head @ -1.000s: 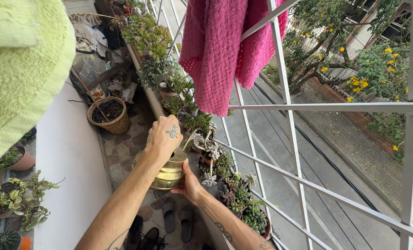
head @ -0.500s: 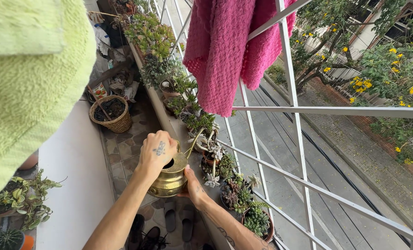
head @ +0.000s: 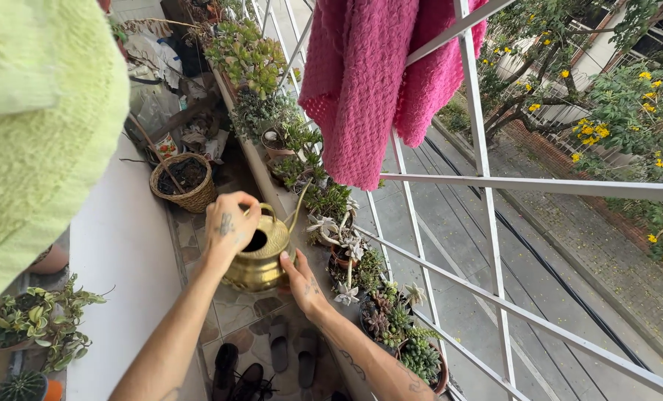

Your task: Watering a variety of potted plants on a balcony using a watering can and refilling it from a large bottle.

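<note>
My left hand (head: pixel 229 221) grips the handle of a round brass watering can (head: pixel 257 260), held level above the balcony floor. Its thin curved spout points up toward small potted succulents (head: pixel 333 223) on the ledge. My right hand (head: pixel 300 278) rests flat against the can's lower right side, fingers extended. More succulent pots (head: pixel 391 315) line the ledge just right of my right forearm, beside the white metal railing (head: pixel 487 245).
A pink knitted cloth (head: pixel 368 82) hangs on the railing above the plants. A green towel (head: pixel 34 126) hangs at upper left. A wicker basket (head: pixel 185 182) of soil sits on the tiled floor; sandals and shoes (head: pixel 272 349) lie below. Potted plants (head: pixel 27 319) stand at lower left.
The can has been tipped back from pouring and lifted away from the succulents, moving left. My left hand shifted left and my right hand slid to the can's side.
</note>
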